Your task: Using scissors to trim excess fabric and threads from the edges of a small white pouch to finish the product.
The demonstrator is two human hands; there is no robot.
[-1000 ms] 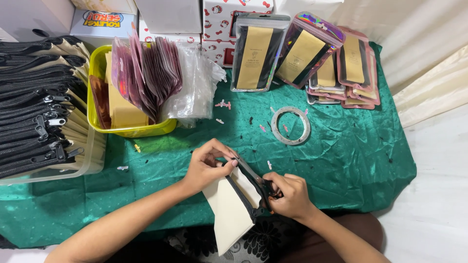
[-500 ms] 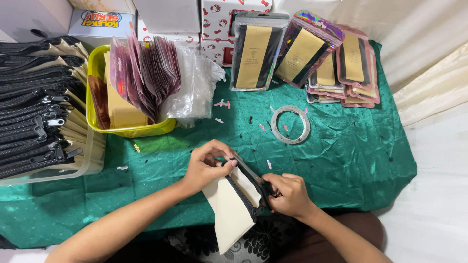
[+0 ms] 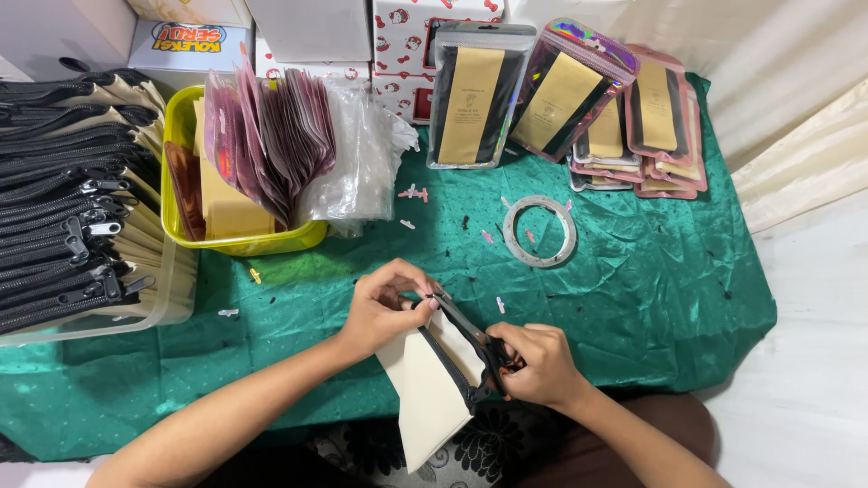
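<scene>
The cream zipper pouch (image 3: 432, 384) is held between both hands at the near edge of the green cloth (image 3: 633, 298), its black zipper edge running diagonally from one hand to the other and its lower corner hanging past the table edge. The upper end of the zipper is pinched by the fingers of the left hand (image 3: 384, 307), which is curled over the pouch's top corner. The lower end is gripped by the right hand (image 3: 533, 361), clenched around the zipper with a dark piece between the fingers; whether that piece is the slider cannot be told.

Just beyond the hands, a ring of clear tape (image 3: 540, 231) lies flat on the cloth, with small pink and white scraps scattered around it. Farther out from the left hand, a yellow basket (image 3: 240, 239) stands filled with pinkish packets and clear bags. To the left of that hand, a tray of stacked black-zippered pouches (image 3: 72, 208) is seen. Beyond the right hand, glossy packaged pouches (image 3: 624, 117) are piled against the wall.
</scene>
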